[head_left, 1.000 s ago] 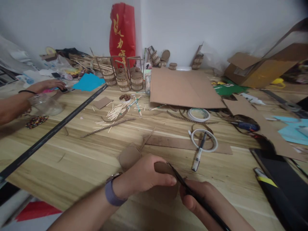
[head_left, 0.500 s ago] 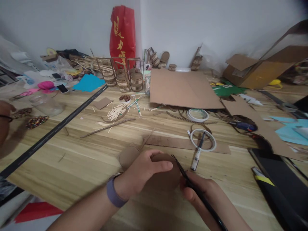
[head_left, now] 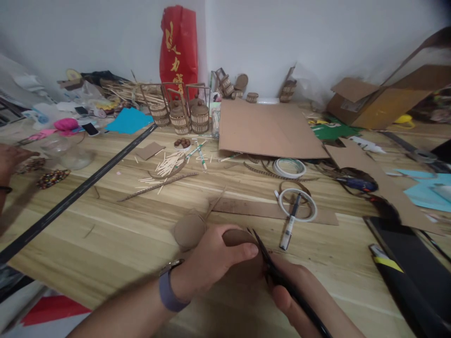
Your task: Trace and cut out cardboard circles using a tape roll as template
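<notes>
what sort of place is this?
Probably a craft workshop: small slatted buckets, loose matchstick-like sticks, and scissors held at a cardboard piece.

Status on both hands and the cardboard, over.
Left hand gripping round cardboard piece. Right hand holding black scissors, blades at its edge. Marker pen lying beyond, apart from both hands.

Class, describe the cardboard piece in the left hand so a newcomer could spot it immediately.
Over the wooden table, find the left hand with the purple wristband. It grips the cardboard piece beside the black scissors; unlike the cardboard disc nearby, this one is held.
</notes>
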### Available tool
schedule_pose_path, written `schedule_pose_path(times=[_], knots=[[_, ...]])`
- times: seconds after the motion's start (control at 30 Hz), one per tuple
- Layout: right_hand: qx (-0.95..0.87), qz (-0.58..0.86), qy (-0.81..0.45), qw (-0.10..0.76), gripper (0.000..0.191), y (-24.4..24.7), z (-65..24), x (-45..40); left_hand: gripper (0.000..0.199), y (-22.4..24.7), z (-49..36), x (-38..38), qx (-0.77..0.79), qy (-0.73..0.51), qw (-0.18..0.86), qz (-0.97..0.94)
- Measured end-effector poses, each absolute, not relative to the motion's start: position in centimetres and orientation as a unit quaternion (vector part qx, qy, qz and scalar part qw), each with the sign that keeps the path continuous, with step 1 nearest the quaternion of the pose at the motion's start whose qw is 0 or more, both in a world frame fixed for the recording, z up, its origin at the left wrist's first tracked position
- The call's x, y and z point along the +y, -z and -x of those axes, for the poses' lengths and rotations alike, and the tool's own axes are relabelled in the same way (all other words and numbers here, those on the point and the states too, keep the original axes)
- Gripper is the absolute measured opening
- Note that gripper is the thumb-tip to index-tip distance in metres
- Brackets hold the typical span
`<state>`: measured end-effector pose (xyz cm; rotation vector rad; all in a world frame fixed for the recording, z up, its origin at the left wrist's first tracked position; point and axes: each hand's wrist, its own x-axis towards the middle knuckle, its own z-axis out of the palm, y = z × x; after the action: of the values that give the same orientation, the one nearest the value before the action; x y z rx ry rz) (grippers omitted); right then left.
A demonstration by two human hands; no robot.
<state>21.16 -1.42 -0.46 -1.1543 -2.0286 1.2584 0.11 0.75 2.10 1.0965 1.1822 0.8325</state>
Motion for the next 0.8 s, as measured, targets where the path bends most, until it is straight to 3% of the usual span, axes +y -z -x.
schedule_pose_path(times=[0.4,0.8], knots=[[-0.761,0.402,-0.439,0.256,0.080,-1.3,-20.6,-1.8,0.027,-2.6,-0.3,0.5,0.510,-0.354,0.616,-0.485],[-0.782,0.425,-0.380,0.253,0.039,-1.9,-20.7,-1.8,0.029,-2.7,-0.1,0.1,0.506,-0.351,0.601,-0.511]])
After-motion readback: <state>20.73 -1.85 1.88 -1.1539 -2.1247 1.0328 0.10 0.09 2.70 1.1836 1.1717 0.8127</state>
